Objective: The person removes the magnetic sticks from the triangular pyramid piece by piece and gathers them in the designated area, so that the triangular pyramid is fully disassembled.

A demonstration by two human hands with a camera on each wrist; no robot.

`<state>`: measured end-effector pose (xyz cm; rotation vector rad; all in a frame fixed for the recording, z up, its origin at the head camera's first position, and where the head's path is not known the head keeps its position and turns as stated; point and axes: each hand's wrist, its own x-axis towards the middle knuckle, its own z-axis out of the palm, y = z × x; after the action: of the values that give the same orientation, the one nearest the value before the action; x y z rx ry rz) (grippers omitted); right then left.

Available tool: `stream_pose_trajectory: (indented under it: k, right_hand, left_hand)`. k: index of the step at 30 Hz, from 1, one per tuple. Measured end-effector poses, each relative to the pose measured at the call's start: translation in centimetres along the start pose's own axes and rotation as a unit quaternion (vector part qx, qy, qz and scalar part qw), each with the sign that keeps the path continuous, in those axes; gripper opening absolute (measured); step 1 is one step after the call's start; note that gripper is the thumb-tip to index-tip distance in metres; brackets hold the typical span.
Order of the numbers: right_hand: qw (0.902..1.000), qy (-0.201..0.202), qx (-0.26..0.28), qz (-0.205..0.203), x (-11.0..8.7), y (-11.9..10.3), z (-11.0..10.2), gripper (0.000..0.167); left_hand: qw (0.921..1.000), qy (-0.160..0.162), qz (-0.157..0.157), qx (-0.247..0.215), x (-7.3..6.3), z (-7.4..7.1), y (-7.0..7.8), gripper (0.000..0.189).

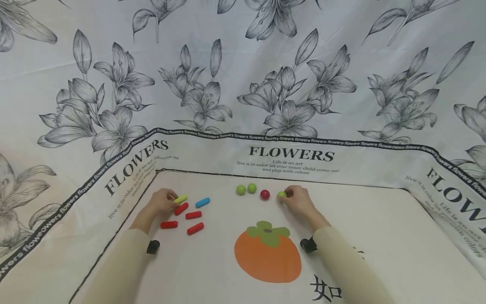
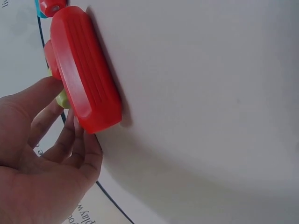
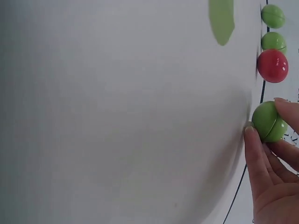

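Note:
At the far left of the table my left hand (image 1: pixel 164 202) pinches a yellow-green plastic stick (image 1: pixel 180 199) between thumb and fingers. Just below that stick lies a red stick (image 1: pixel 181 209). In the left wrist view another red stick (image 2: pixel 84 70), ridged and with bevelled ends, covers part of the yellow-green one. Over on the right, my right hand (image 1: pixel 299 200) pinches a glossy green ball (image 3: pixel 266 121), which has a seam around it. Left of this ball sits a red ball (image 1: pixel 264 194), then two more green balls, one (image 1: pixel 252 188) beside the other (image 1: pixel 241 189).
More red sticks (image 1: pixel 195 228) and a blue stick (image 1: pixel 203 202) lie scattered near my left hand. An orange persimmon print (image 1: pixel 268 255) marks the white tablecloth (image 1: pixel 212 261). Flower-printed cloth (image 1: pixel 212 150) rises along the back and both sides.

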<state>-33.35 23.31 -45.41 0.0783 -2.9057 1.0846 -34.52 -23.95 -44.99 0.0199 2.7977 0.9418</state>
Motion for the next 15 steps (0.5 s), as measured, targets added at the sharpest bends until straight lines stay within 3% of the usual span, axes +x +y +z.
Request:
stream_pose_trajectory:
  k: [8,15]
  right_hand:
    - [1.0,-0.002,-0.01,0.001,1.0,-0.1,0.7,0.04]
    - [0.9998,-0.01,-0.018,0.003,1.0,0.3,0.6,0.043]
  left_hand:
    - [0.9999,-0.011,-0.002,-0.009,0.3,-0.2,-0.6,0.041]
    - [0.9993,-0.022,0.031,0.001,0.5,-0.5,-1.2,0.044]
